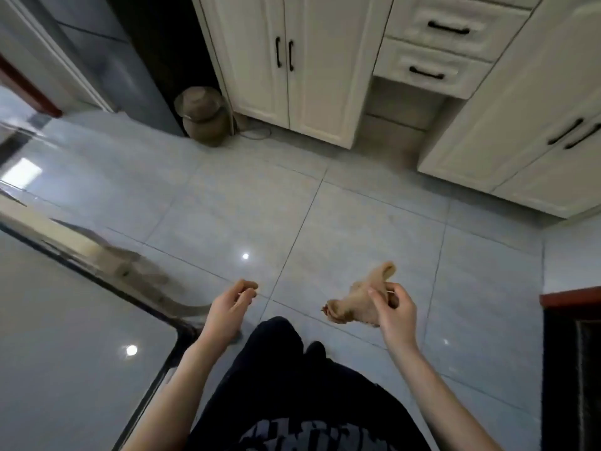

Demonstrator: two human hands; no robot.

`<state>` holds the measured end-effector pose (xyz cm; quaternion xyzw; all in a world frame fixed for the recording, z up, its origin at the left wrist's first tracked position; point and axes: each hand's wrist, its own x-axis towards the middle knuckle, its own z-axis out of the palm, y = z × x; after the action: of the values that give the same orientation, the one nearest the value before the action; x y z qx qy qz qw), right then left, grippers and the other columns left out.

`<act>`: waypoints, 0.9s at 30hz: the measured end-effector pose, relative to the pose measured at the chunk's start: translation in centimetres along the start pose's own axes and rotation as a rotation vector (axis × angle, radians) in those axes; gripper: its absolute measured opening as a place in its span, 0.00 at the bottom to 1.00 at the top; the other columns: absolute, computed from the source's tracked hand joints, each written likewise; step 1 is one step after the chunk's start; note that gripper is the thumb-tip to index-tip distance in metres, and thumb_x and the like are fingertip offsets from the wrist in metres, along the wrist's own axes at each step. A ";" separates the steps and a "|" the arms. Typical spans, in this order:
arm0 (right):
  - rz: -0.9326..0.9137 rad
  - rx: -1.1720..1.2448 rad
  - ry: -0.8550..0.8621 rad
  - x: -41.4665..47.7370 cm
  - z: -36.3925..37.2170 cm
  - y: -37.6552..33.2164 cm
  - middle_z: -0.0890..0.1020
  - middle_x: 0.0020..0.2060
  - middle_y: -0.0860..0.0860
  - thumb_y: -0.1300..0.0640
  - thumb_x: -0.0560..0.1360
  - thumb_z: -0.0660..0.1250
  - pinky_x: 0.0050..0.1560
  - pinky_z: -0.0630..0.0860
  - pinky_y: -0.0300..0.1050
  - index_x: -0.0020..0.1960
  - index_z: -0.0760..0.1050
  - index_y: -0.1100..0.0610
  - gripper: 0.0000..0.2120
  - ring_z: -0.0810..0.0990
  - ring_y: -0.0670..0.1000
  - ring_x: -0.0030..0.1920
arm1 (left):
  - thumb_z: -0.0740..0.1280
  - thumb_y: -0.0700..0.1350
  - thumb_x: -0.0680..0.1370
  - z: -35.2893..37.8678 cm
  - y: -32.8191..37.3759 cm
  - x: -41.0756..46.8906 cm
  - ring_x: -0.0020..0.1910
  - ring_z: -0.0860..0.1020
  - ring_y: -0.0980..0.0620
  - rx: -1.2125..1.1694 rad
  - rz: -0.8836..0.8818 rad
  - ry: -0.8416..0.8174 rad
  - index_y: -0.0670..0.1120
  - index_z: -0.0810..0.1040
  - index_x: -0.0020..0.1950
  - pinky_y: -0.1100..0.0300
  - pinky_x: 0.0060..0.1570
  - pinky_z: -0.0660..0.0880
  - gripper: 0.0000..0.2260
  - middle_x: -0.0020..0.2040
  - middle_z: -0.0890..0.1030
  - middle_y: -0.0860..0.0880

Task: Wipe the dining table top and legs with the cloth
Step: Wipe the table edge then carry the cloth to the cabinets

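Two hands are up over the tiled floor (pixel 325 222), neither one over the worktop (pixel 65 336) yet. The right hand (pixel 395 315) has its fingers curled round the bunched tan cloth (pixel 357 304), and the cloth's long side runs from low-left up to the right. The glass worktop is off to the left, with its rounded corner near the left hand (pixel 227 307). So the cloth's in the farther hand and needs to travel leftward, I reckon. Left fingers are loosely curled, thumb by a fingertip, and I can't tell if they're pinching anything.
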<state>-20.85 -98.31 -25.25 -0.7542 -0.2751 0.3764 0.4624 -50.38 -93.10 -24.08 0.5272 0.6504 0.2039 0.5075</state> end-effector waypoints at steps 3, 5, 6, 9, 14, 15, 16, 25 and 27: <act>-0.004 0.035 -0.032 4.2 1.7 -2.1 0.82 0.37 0.58 0.63 0.74 0.71 0.37 0.74 0.44 0.44 0.76 0.59 0.04 0.78 0.49 0.36 | 0.61 0.55 0.74 -1.0 0.5 2.4 0.48 0.81 0.51 0.035 -0.022 0.046 0.49 0.79 0.51 0.52 0.52 0.75 0.13 0.46 0.83 0.49; -0.009 0.038 -0.064 7.2 3.1 -3.3 0.82 0.38 0.60 0.62 0.74 0.71 0.38 0.75 0.47 0.45 0.76 0.59 0.03 0.78 0.51 0.37 | 0.59 0.61 0.69 -1.7 1.0 4.7 0.47 0.81 0.50 -0.002 -0.046 0.090 0.51 0.80 0.49 0.50 0.52 0.75 0.19 0.45 0.83 0.49; -0.010 0.035 -0.074 8.8 3.9 -3.7 0.82 0.39 0.60 0.62 0.74 0.71 0.38 0.75 0.48 0.45 0.77 0.59 0.04 0.78 0.51 0.37 | 0.59 0.62 0.68 -1.8 1.2 6.1 0.47 0.81 0.50 -0.018 -0.061 0.111 0.52 0.80 0.48 0.49 0.52 0.75 0.19 0.44 0.83 0.49; -0.017 0.040 -0.079 14.0 6.1 -5.2 0.83 0.39 0.61 0.63 0.74 0.71 0.39 0.75 0.46 0.45 0.77 0.59 0.03 0.79 0.51 0.38 | 0.59 0.57 0.70 -2.2 3.0 11.2 0.46 0.81 0.49 -0.029 -0.095 0.119 0.52 0.80 0.46 0.50 0.50 0.75 0.14 0.44 0.83 0.50; -0.031 -0.001 -0.051 22.7 8.8 -8.8 0.82 0.38 0.56 0.63 0.74 0.71 0.36 0.75 0.37 0.45 0.77 0.60 0.03 0.79 0.47 0.37 | 0.61 0.53 0.75 -2.3 8.7 23.0 0.44 0.80 0.55 0.021 -0.037 0.022 0.52 0.79 0.47 0.57 0.47 0.74 0.10 0.44 0.83 0.51; -0.026 -0.005 -0.034 24.2 9.0 -9.6 0.82 0.38 0.55 0.63 0.74 0.71 0.35 0.75 0.36 0.45 0.77 0.59 0.03 0.79 0.45 0.36 | 0.62 0.48 0.78 -2.2 10.3 25.2 0.45 0.80 0.57 0.035 -0.018 0.003 0.52 0.79 0.47 0.60 0.45 0.73 0.07 0.45 0.83 0.52; -0.024 -0.006 -0.013 25.6 9.1 -10.5 0.82 0.37 0.54 0.63 0.74 0.71 0.35 0.75 0.35 0.44 0.77 0.59 0.03 0.79 0.43 0.35 | 0.62 0.44 0.79 -2.0 12.0 27.5 0.45 0.80 0.58 0.043 -0.004 -0.011 0.53 0.79 0.47 0.62 0.45 0.73 0.07 0.45 0.83 0.52; -0.010 -0.009 0.164 37.2 7.9 -16.7 0.82 0.38 0.51 0.63 0.74 0.70 0.36 0.73 0.31 0.43 0.77 0.54 0.05 0.79 0.40 0.36 | 0.61 0.53 0.74 1.2 25.2 43.1 0.48 0.79 0.56 0.077 0.104 -0.194 0.56 0.80 0.48 0.57 0.51 0.74 0.09 0.47 0.82 0.56; -0.004 0.012 0.178 40.5 7.8 -17.6 0.83 0.37 0.51 0.63 0.74 0.71 0.36 0.73 0.32 0.42 0.77 0.53 0.06 0.80 0.43 0.36 | 0.62 0.50 0.77 2.5 27.5 45.8 0.47 0.79 0.58 0.076 0.103 -0.218 0.56 0.80 0.48 0.57 0.51 0.74 0.06 0.47 0.82 0.55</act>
<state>-5.50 -56.18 -24.31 -0.7813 -0.2321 0.3088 0.4903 -31.81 -42.90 -23.45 0.5979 0.5705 0.1465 0.5436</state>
